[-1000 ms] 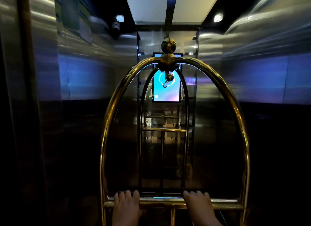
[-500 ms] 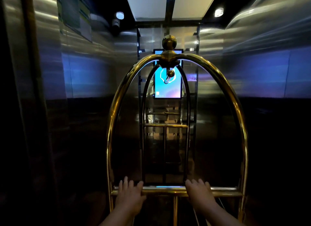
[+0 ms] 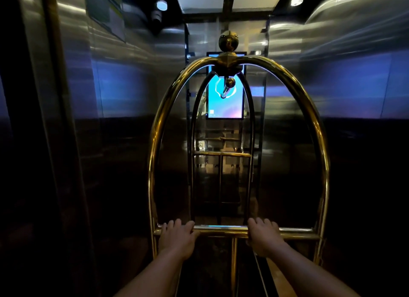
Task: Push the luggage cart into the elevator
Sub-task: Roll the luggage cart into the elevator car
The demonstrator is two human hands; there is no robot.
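With arms stretched further than a second ago, the left hand (image 3: 177, 238) and right hand (image 3: 264, 235) keep their grip closed on the luggage cart's (image 3: 318, 146) handle bar (image 3: 221, 230), the cart now rolled deeper inside the elevator (image 3: 124, 93), apparently nearly fully in.

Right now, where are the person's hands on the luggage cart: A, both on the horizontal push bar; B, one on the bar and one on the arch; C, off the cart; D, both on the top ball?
A: the left hand and right hand both wrap the brass horizontal push bar.
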